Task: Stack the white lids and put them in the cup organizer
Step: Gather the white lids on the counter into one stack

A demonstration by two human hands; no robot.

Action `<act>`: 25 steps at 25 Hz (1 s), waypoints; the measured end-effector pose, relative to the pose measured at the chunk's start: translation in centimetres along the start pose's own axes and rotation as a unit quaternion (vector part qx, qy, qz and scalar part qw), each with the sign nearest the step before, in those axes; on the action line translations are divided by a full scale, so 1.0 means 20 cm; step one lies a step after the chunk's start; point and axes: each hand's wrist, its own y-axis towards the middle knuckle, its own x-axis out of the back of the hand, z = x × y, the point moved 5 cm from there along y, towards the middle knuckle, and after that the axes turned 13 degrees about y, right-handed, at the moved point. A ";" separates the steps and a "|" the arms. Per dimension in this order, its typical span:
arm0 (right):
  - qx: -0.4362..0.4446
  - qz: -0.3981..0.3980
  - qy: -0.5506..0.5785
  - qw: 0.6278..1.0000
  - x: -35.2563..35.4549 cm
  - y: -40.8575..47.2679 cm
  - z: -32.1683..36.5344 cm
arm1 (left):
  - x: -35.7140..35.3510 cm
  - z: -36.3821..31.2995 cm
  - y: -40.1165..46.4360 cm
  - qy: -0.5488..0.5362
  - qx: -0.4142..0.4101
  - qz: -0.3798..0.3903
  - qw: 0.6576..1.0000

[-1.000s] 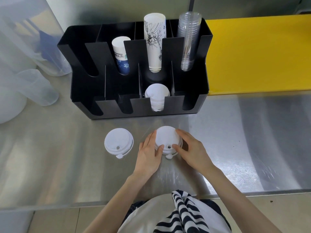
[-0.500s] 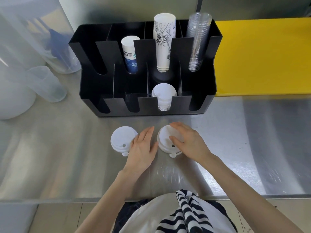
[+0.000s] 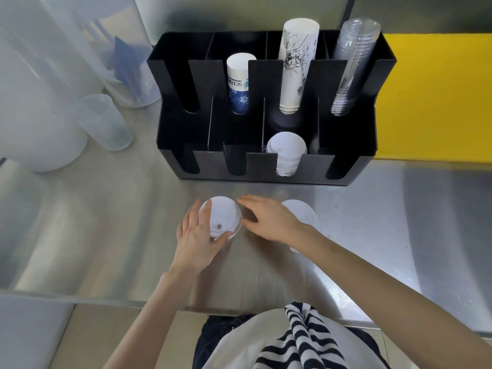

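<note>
Stainless steel surface (image 3: 106, 235), reflective. Black cup organizer (image 3: 269, 169) stands toward the far edge, centre. Yellow board (image 3: 436, 102) lies just beside the organizer, at the far right. Translucent plastic containers (image 3: 106, 123) stand grouped at the far left corner. Two white lids rest near the front edge: left lid (image 3: 221, 217) and right lid (image 3: 303, 211), close together, apart from the organizer.

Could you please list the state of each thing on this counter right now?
Left hand: fingers closed around the left lid.
Left lid: gripped, on the counter.
Right hand: open, holding nothing.
Right lid: flat on the counter, partly hidden by the wrist.
Cup organizer: upright, one front slot holding lids.
</note>
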 end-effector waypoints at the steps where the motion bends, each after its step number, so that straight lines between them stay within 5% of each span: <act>1: 0.000 0.002 0.004 1.000 -0.01 0.01 0.01 | -0.01 0.01 0.01 0.001 0.003 0.010 1.000; 8: -0.007 0.024 0.028 0.999 -0.09 0.01 0.01 | -0.03 0.01 0.01 -0.024 -0.009 0.030 0.999; 13: 0.007 -0.047 0.121 0.992 -0.05 -0.02 0.02 | 0.01 -0.01 -0.01 -0.099 0.008 -0.013 0.995; 20: -0.039 -0.226 0.333 0.915 0.09 -0.16 -0.06 | 0.07 -0.21 -0.06 -0.169 -0.036 -0.078 0.982; 25: -0.078 -0.282 0.388 0.874 0.18 -0.30 -0.18 | 0.05 -0.30 -0.07 -0.348 0.010 -0.018 0.937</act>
